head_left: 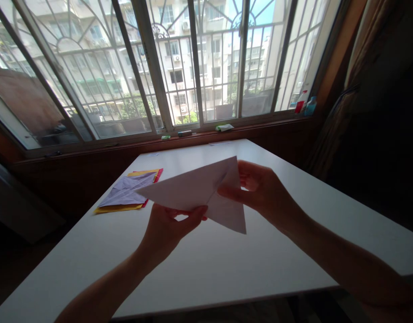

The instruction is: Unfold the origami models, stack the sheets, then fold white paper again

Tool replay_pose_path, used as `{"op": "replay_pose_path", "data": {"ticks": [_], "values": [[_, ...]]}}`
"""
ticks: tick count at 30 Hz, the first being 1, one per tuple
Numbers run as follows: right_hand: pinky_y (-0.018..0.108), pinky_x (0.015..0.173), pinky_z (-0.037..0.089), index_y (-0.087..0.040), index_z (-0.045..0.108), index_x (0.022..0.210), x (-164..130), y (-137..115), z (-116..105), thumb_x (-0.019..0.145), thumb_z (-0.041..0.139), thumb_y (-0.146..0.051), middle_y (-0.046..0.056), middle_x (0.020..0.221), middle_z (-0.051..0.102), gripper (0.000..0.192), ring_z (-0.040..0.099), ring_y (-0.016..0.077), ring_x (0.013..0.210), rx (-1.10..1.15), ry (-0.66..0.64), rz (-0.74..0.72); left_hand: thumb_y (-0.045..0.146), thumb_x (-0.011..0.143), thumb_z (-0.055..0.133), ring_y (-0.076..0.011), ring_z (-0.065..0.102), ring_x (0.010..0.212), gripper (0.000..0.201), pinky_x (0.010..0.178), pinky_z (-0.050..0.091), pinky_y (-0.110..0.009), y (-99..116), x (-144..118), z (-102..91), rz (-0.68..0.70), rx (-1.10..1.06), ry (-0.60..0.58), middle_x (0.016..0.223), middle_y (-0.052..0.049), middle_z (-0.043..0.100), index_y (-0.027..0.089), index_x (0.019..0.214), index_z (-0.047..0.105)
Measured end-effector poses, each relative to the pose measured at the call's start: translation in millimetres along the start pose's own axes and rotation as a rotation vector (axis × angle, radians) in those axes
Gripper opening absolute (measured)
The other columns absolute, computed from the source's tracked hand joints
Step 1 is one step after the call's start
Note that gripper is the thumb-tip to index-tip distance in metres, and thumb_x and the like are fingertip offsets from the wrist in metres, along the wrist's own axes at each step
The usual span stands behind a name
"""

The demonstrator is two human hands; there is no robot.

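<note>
1. I have the folded white paper [196, 190] held up in the air over the white table [226, 264], between my two hands and clear of the surface
2. My left hand [167, 229] pinches the paper's lower edge near the middle, thumb on the near side and fingers curled behind it
3. My right hand [260, 190] pinches the right end, thumb in front and fingers tucked behind the sheet
4. As I judge it, the folding is well begun: the sheet already forms a long pointed shape with a flap hanging down on the right, so at least a couple of creases are in. It does not read as a finished model, and more folds look to be left
5. The stack of coloured sheets [128, 193] lies on the table to the left, a creased pale lilac sheet on top with yellow and red edges showing beneath; those look untouched
6. Hard to read: the window backlight leaves the paper's near face in shadow, so I cannot trace its crease lines or count layers. The fingers behind the sheet are hidden, and small items on the window sill [223, 128] are too small to name
</note>
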State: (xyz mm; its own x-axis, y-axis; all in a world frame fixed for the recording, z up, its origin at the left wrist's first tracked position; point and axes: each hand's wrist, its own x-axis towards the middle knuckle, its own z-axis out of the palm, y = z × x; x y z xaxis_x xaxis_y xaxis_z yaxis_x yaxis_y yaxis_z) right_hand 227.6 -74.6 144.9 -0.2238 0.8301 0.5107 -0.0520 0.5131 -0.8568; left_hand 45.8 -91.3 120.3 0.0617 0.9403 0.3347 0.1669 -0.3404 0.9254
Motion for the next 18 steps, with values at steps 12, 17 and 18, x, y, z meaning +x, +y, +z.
{"op": "replay_pose_path", "data": {"ticks": [12, 17, 18], "values": [[0.022, 0.052, 0.036, -0.017, 0.051, 0.058, 5.5, 7.2, -1.4, 0.081, 0.050, -0.043, -0.003, 0.058, 0.049, 0.035, 0.045, 0.0096, 0.058, -0.094, 0.105, -0.001, 0.027, 0.057, 0.072, -0.0175, 0.062, 0.053, 0.016, 0.051, 0.050, -0.026, -0.3, 7.7, 4.6, -0.056, -0.080, 0.005, 0.054, -0.003, 0.066, 0.013, 0.061, 0.066], [0.028, 0.062, 0.045, -0.017, 0.060, 0.076, 6.2, 11.2, -3.3, 0.069, 0.064, -0.035, 0.001, 0.074, 0.062, 0.019, 0.058, 0.0183, 0.073, -0.203, -0.098, 0.062, 0.029, 0.060, 0.071, -0.0169, 0.062, 0.054, 0.017, 0.052, 0.049, -0.025, -7.8, 12.7, 2.0, -0.022, -0.092, 0.072, 0.056, -0.003, 0.066, 0.013, 0.064, 0.066], [0.029, 0.062, 0.045, -0.017, 0.061, 0.076, 6.8, 12.6, -3.3, 0.069, 0.064, -0.035, 0.001, 0.074, 0.063, 0.019, 0.058, 0.0192, 0.073, -0.209, -0.106, 0.079, 0.028, 0.060, 0.072, -0.0166, 0.062, 0.054, 0.018, 0.052, 0.049, -0.025, -8.6, 13.0, 2.3, -0.016, -0.103, 0.095, 0.057, -0.003, 0.067, 0.012, 0.066, 0.066]]}}
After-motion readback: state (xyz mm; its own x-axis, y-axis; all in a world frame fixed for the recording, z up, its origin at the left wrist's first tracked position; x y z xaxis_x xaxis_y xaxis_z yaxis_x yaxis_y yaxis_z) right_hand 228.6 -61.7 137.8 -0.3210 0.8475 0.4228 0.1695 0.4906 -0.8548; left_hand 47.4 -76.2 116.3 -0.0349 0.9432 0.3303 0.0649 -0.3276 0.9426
